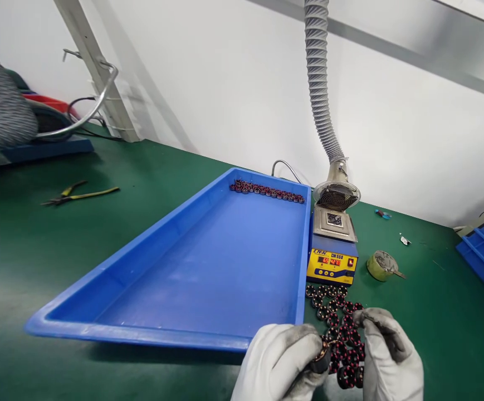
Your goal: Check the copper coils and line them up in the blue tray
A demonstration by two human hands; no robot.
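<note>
My left hand (281,362), in a white glove with dark-stained fingertips, grips a black ring-shaped part (320,359) with copper-coloured spots on its rim. To its right is my right hand (386,348), gloved the same way, its thumb and fingers pinched together at the edge of a group of similar rings (344,334). Whether anything is between those fingertips cannot be made out. The grouped rings lie close together on the green table, some with pink spots and some with copper ones. Both hands partly cover the group.
A large blue tray (166,345) holds rows of rings (267,191) at its far end. Beside it stands a yellow-and-blue CM 558 solder pot (331,267) under a fume hose (319,72). A small metal cup (380,266) and pliers (78,194) lie on the table (438,334).
</note>
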